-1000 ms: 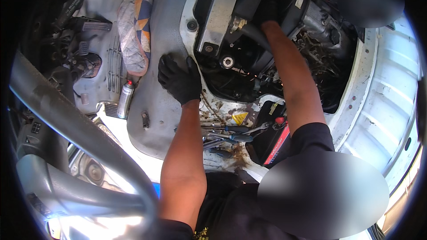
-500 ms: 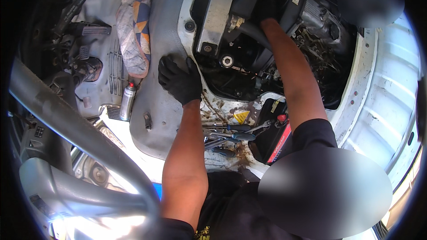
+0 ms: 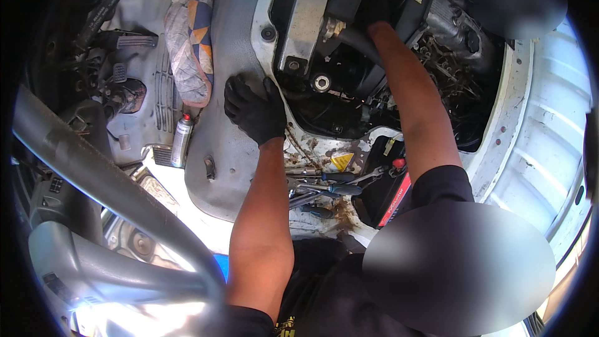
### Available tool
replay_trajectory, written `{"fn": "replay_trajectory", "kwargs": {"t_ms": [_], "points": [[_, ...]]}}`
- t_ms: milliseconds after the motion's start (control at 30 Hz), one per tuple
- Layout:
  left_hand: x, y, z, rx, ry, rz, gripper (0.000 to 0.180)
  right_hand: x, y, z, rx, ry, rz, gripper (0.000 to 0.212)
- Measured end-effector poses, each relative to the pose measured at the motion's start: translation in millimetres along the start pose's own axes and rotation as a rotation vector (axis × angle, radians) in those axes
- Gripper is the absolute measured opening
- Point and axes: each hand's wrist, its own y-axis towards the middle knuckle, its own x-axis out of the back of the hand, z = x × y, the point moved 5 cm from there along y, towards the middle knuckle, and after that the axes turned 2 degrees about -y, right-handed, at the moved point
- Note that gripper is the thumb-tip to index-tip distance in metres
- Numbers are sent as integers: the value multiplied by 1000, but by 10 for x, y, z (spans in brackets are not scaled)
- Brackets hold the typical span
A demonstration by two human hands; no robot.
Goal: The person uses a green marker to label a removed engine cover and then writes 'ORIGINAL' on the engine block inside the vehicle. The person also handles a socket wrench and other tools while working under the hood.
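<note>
My left hand [image 3: 254,112], in a black glove, rests on the grey floor covering [image 3: 206,196] beside the engine opening. Its thumb stands apart from its slightly bent fingers, and nothing shows in its grasp. My right forearm [image 3: 419,100] reaches far into the engine bay, past a black hose [image 3: 360,45]. The right hand is lost in deep shadow among dark parts, so its fingers and anything they touch are hidden. Near the left hand lies a silver metal bar or housing [image 3: 306,19]. The exposed engine [image 3: 446,19] sits to the right of the right arm.
Several wrenches and blue-handled tools [image 3: 340,188] lie on the dirty white sill. A spray can [image 3: 181,141] and a folded patchwork cloth [image 3: 192,43] are to the left, near the pedals [image 3: 134,42]. The steering wheel [image 3: 112,181] crosses the lower left.
The whole view has shifted very slightly. My left hand stays on the floor covering, and my right arm remains reached into the engine bay, hardly moved.
</note>
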Motion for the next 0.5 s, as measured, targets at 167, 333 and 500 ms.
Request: {"fn": "replay_trajectory", "kwargs": {"t_ms": [167, 333, 500], "points": [[-2, -2, 19, 8, 13, 4, 64, 67, -6, 29, 6, 9, -16, 58], [-3, -4, 2, 15, 12, 13, 64, -256, 83, 18, -53, 190, -102, 61], [-58, -35, -127, -16, -36, 20, 64, -884, 67, -218, -66, 125, -192, 63]]}}
